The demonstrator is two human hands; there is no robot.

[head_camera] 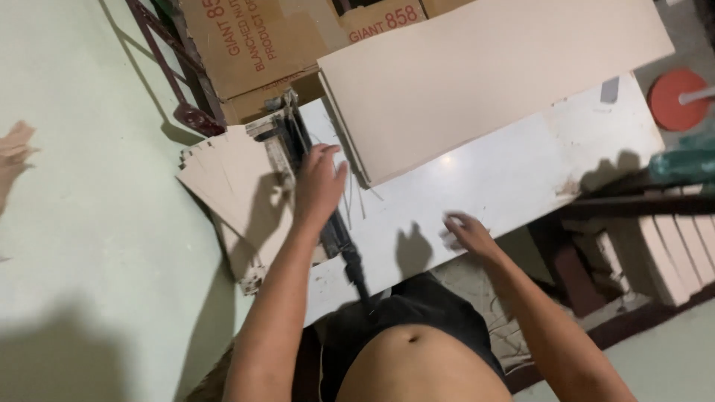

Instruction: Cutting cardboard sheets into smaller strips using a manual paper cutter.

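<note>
Left hand [319, 186] rests flat, fingers spread, on paper cutter [313, 193]; right hand [465, 232] hovers loosely open (blurred) over white table [521, 171], near cardboard sheet [491, 74].

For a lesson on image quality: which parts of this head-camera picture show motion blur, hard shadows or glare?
Head view: the right hand is smeared by motion blur, while the left hand on the paper cutter is sharper; both hands cast hard dark shadows on the white table; a small glare spot shows near the large board.

Two hands [319, 182], one cutter [313, 190], two cardboard boxes [261, 45].
</note>
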